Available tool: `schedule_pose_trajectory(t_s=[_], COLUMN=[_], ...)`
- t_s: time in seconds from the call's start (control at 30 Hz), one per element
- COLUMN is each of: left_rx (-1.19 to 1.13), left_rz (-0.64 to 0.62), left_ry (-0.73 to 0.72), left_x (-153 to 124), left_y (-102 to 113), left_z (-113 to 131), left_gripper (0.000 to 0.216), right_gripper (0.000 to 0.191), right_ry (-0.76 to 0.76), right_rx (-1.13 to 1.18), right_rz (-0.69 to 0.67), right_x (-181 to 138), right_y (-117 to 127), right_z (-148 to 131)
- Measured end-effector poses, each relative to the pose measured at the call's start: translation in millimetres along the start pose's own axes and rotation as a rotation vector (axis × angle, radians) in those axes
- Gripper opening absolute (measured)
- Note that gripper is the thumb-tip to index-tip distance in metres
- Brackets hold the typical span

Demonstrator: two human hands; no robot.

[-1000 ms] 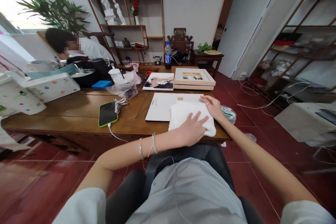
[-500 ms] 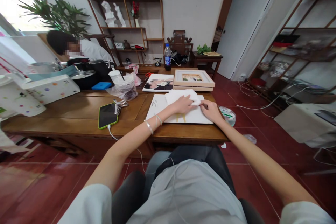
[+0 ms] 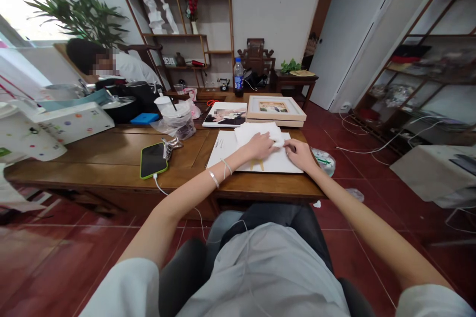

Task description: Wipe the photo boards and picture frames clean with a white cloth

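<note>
A white board (image 3: pixel 219 157) with small print and yellowish strips lies at the table's front edge. On it rests a soft white sheet (image 3: pixel 256 131), apparently a tissue or cloth. Flat over this sheet, my left hand (image 3: pixel 260 146) has its fingers stretched to the right. My right hand (image 3: pixel 299 155) is closed in a pinch at the sheet's right corner, over the board's right side. Its fingertips are partly hidden. Just behind are a light wooden picture frame (image 3: pixel 275 121) and a photo panel (image 3: pixel 225 115).
On the wooden table (image 3: pixel 111 153), a charging phone (image 3: pixel 153 160) lies left of the board. A bagged cup (image 3: pixel 177 119), blue box (image 3: pixel 144 118), red scissors (image 3: pixel 212 103) and bottle (image 3: pixel 238 78) stand farther back. Another person (image 3: pixel 107 62) leans at the left. A clear container (image 3: pixel 324 162) is beyond the right edge.
The view has shifted slightly. My left fingers have moved a little on the white sheet, and my right hand stays at its corner.
</note>
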State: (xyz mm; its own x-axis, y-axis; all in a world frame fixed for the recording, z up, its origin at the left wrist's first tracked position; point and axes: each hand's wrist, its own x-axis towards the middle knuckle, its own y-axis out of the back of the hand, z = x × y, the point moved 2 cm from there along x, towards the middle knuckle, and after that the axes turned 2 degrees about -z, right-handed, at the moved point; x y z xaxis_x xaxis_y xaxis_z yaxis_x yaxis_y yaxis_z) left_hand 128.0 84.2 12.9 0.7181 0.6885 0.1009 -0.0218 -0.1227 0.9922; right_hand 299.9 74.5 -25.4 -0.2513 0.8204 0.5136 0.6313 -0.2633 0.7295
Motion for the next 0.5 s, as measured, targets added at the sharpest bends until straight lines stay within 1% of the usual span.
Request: schedule_pose_trajectory(t_s=[0.1, 0.23, 0.3, 0.37, 0.4, 0.5], left_rx=[0.075, 0.105, 0.110, 0.099, 0.087, 0.046], left_rz=[0.041, 0.036, 0.034, 0.028, 0.023, 0.016], left_ry=[-0.074, -0.181, -0.215, -0.218, -0.209, -0.157], left_x=[-33, -83, -101, -108, -106, -86], left_y=[1, 9, 13, 16, 15, 12], left_z=[24, 62, 74, 77, 75, 59], left_gripper=[0.036, 0.032, 0.032, 0.033, 0.033, 0.034], right_gripper=[0.025, 0.027, 0.027, 0.027, 0.026, 0.026], right_ry=[0.006, -0.001, -0.003, -0.005, -0.007, -0.008], right_rx=[-0.002, 0.033, 0.068, 0.083, 0.082, 0.064], right_rz=[0.004, 0.012, 0.015, 0.013, 0.014, 0.014], right_x=[1, 1, 0, 0, 0, 0], right_y=[-1, -1, -2, -2, -2, -2], right_z=[1, 3, 4, 5, 5, 5])
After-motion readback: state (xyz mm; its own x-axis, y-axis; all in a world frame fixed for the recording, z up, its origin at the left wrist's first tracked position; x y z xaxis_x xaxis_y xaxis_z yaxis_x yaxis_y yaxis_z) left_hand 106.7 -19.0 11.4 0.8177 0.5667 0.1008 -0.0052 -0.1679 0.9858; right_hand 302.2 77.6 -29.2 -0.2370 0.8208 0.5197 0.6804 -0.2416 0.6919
